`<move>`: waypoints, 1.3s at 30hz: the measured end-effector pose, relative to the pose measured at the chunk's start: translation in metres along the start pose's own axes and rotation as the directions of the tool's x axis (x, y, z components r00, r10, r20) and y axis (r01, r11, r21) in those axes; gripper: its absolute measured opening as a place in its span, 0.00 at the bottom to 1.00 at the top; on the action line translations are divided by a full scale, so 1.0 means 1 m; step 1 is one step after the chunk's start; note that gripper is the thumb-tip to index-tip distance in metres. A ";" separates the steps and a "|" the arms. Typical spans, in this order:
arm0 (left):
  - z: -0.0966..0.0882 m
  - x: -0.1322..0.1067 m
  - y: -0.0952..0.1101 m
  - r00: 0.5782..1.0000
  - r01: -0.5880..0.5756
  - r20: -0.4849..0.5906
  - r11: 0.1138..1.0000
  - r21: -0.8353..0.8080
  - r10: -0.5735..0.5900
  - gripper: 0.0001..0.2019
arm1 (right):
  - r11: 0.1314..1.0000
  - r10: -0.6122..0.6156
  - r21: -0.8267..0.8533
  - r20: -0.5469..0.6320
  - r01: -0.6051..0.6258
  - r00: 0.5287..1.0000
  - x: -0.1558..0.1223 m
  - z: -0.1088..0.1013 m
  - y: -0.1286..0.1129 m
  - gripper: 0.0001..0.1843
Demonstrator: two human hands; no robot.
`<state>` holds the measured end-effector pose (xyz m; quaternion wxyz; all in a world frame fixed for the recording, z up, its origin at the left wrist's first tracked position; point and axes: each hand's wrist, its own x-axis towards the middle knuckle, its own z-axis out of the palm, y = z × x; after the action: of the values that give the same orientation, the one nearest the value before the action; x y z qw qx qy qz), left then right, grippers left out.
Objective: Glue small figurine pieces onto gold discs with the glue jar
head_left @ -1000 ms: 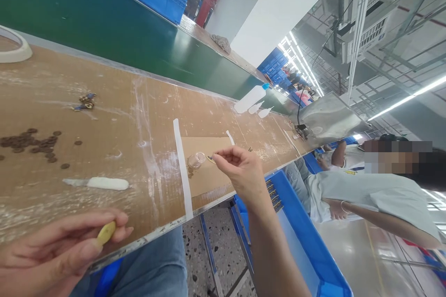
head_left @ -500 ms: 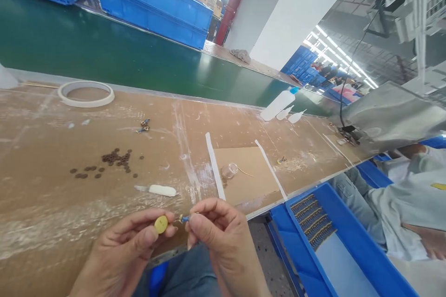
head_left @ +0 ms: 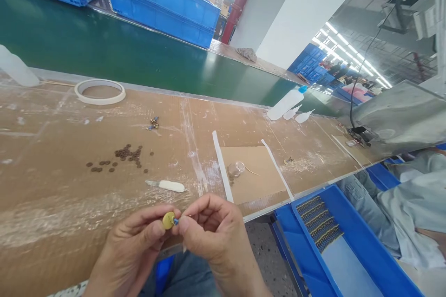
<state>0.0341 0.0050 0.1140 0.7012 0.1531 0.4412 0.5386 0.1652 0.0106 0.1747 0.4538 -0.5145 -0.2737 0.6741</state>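
My left hand (head_left: 134, 248) pinches a small yellow disc (head_left: 168, 220) between thumb and forefinger at the near edge of the brown bench (head_left: 52, 185). My right hand (head_left: 209, 232) is closed on a tiny part with a blue end (head_left: 176, 221), pressed against the disc. Both hands meet just over the bench edge. Beyond them lie a white tube (head_left: 170, 186), a heap of several small brown discs (head_left: 121, 155) and a small clear cup (head_left: 236, 168) on a cardboard patch.
A tape ring (head_left: 100, 91) and a few small blue-and-gold parts (head_left: 154, 122) lie further back. White squeeze bottles (head_left: 286, 103) stand by the green conveyor belt (head_left: 104, 51). A blue bin (head_left: 348, 246) with rows of parts sits low right. Another person's sleeve (head_left: 411, 204) shows at the right.
My right hand came back from the clear cup with the small blue-ended part and met my left hand. The part now touches the yellow disc. The view swung left and down.
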 end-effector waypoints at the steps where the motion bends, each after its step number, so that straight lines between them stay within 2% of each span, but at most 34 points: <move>1: 0.001 0.000 0.000 1.000 0.004 -0.001 1.000 0.004 -0.004 0.13 | 1.000 -0.011 -0.002 0.005 0.011 1.000 0.001 0.000 0.003 0.11; 5: -0.001 0.000 0.000 1.000 0.006 -0.017 1.000 0.015 -0.006 0.14 | 0.998 -0.061 0.033 0.035 0.060 0.998 0.007 -0.003 0.016 0.12; 8: -0.003 0.000 0.000 0.999 0.012 0.035 0.999 0.042 -0.013 0.12 | 0.997 -0.067 0.044 0.046 0.065 0.997 0.007 -0.003 0.016 0.12; 10: -0.002 0.000 0.000 0.998 -0.006 0.056 0.999 0.054 0.003 0.11 | 0.999 -0.038 0.025 0.053 0.037 0.998 0.004 -0.003 0.010 0.13; 14: 0.004 -0.002 0.002 0.998 -0.051 0.023 0.997 0.056 0.050 0.13 | 0.999 0.017 -0.049 0.046 -0.015 0.999 -0.001 0.000 -0.004 0.13; 20: 0.005 -0.005 0.004 0.998 -0.052 0.029 0.997 0.058 0.050 0.13 | 0.995 0.099 -0.016 0.025 -0.098 0.995 0.002 0.003 -0.007 0.17; 23: 0.006 -0.004 0.004 0.998 -0.057 0.017 0.996 0.067 0.056 0.12 | 0.998 0.063 0.016 0.022 -0.063 0.998 0.005 0.002 -0.002 0.16; 27: 0.006 -0.002 0.004 0.995 -0.072 0.069 0.994 0.081 0.066 0.10 | 0.999 -0.023 0.047 0.043 0.021 0.999 0.006 -0.001 0.010 0.12; 30: 0.003 -0.002 0.002 0.994 -0.083 0.083 0.994 0.075 0.077 0.10 | 0.998 -0.043 0.050 0.045 0.041 0.998 0.007 -0.003 0.016 0.11; 34: -0.003 -0.001 0.001 0.994 -0.053 0.097 0.995 0.087 0.044 0.09 | 0.998 -0.036 0.047 0.049 0.033 0.998 0.008 -0.003 0.014 0.13; 39: 0.005 -0.003 0.004 0.994 -0.076 0.085 0.995 0.072 0.070 0.10 | 0.999 0.045 0.028 0.036 -0.046 0.998 0.006 0.001 0.001 0.17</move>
<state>0.0349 0.0051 0.1211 0.6925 0.2176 0.4259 0.5401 0.1634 0.0155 0.1721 0.4409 -0.5018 -0.2602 0.6973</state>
